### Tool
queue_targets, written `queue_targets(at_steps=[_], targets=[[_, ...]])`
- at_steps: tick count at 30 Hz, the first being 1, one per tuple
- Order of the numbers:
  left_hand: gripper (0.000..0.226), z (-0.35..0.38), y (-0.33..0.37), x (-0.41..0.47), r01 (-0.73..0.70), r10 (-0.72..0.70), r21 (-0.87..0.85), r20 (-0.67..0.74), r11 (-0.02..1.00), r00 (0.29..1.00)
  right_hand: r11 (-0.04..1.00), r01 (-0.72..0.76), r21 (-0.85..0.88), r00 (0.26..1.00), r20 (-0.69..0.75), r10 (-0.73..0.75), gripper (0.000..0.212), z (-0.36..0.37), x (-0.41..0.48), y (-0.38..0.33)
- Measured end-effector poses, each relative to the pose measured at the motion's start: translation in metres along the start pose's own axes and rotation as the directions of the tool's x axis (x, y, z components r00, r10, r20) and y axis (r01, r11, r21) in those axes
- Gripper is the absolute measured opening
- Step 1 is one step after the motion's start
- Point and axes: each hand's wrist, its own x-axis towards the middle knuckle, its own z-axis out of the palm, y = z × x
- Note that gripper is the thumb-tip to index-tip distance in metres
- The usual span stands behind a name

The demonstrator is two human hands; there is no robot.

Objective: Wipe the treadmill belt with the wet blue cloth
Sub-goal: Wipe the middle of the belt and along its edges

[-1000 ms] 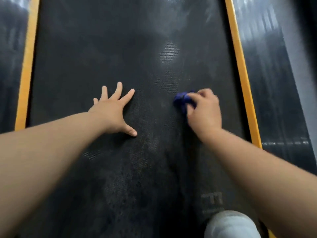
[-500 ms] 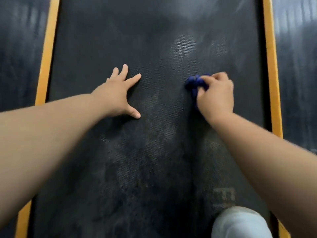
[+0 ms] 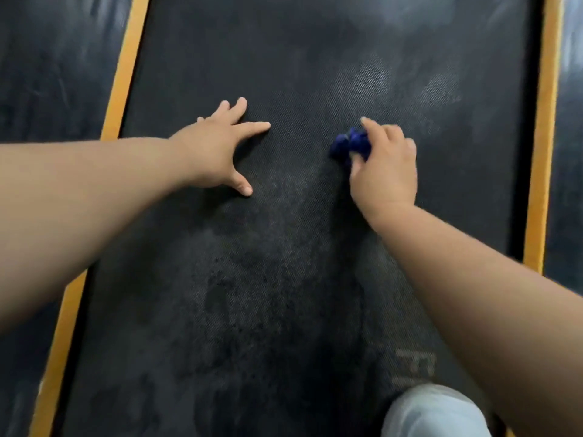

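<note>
My right hand [image 3: 383,171] has its fingers curled tight round the bunched blue cloth [image 3: 348,145], pressing it onto the belt [image 3: 284,310] just right of the middle. My left hand [image 3: 217,152] lies flat on the belt, fingers spread. Darker patches nearer me look wiped (damp, I'd guess). The pale haze farther up looks undone, so plenty remains.

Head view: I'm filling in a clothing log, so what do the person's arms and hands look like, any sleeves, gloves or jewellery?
The left hand and right hand are bare: no gloves, no rings visible, no watch or wristband. The left forearm and right forearm are uncovered to the frame edge, with no sleeve in view. At the bottom, pale fabric looks like a trouser knee.
</note>
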Motion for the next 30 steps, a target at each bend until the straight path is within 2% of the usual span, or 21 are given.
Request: queue_targets(at_steps=[2,5,7,9,11,14,16,19,22,25,26,27,29,30], targets=[[0.114,-0.001,-0.001,0.000,-0.005,0.005,0.007,0.006,1.000,1.000,0.999,-0.011,-0.039,1.000,0.009,0.011,0.032,0.007,-0.003,-0.014],[0.112,-0.002,0.003,-0.003,0.006,-0.006,0.021,-0.004,1.000,1.000,0.987,0.162,0.005,0.984,0.068,-0.162,0.026,0.013,-0.053,-0.040],[0.112,-0.001,0.004,-0.004,0.014,-0.013,0.062,-0.023,0.998,1.000,0.956,0.289,0.048,0.944,0.151,-0.293,0.026,0.014,-0.086,-0.049],[0.112,0.003,0.000,-0.004,0.027,-0.025,0.054,-0.042,0.998,0.999,0.933,0.350,0.089,0.918,0.168,-0.360,0.026,0.013,-0.084,-0.047],[0.112,0.006,-0.009,-0.006,0.012,-0.012,-0.011,-0.006,1.000,1.000,0.951,0.301,0.069,0.944,0.120,-0.308,0.024,0.011,-0.057,-0.042],[0.114,0.004,-0.021,-0.012,-0.035,0.036,-0.054,0.030,0.998,0.999,0.995,0.096,-0.014,0.992,0.088,-0.094,0.027,0.008,0.003,-0.035],[0.115,0.005,-0.027,-0.017,-0.044,0.044,-0.048,0.014,0.998,0.999,0.997,0.063,-0.037,0.994,0.095,-0.059,0.030,0.008,0.010,-0.040],[0.123,0.013,-0.038,-0.025,0.061,-0.061,0.009,0.006,0.998,0.998,0.975,0.220,0.034,0.966,0.129,-0.223,0.031,0.017,-0.047,-0.058],[0.132,0.014,-0.048,-0.033,0.080,-0.093,0.086,0.151,0.993,0.984,0.902,0.420,0.098,0.889,0.156,-0.431,0.026,0.029,-0.107,-0.063],[0.128,0.012,-0.055,-0.032,0.050,-0.060,0.063,0.176,0.997,0.983,0.798,0.601,0.050,0.792,0.094,-0.603,0.022,0.036,-0.068,-0.052],[0.128,0.013,-0.056,-0.031,0.054,-0.061,0.043,0.171,0.998,0.983,0.812,0.584,0.008,0.810,0.061,-0.583,0.022,0.037,-0.047,-0.050],[0.128,0.015,-0.057,-0.030,0.059,-0.062,0.026,0.166,0.998,0.984,0.866,0.501,-0.013,0.865,0.034,-0.500,0.022,0.037,-0.023,-0.050],[0.129,0.016,-0.057,-0.030,0.065,-0.067,0.017,0.170,0.998,0.983,0.969,0.245,0.024,0.970,-0.001,-0.245,0.027,0.039,0.012,-0.055],[0.130,0.016,-0.056,-0.030,0.066,-0.069,0.023,0.176,0.998,0.982,0.984,0.174,0.041,0.985,0.011,-0.175,0.031,0.040,0.011,-0.062]])
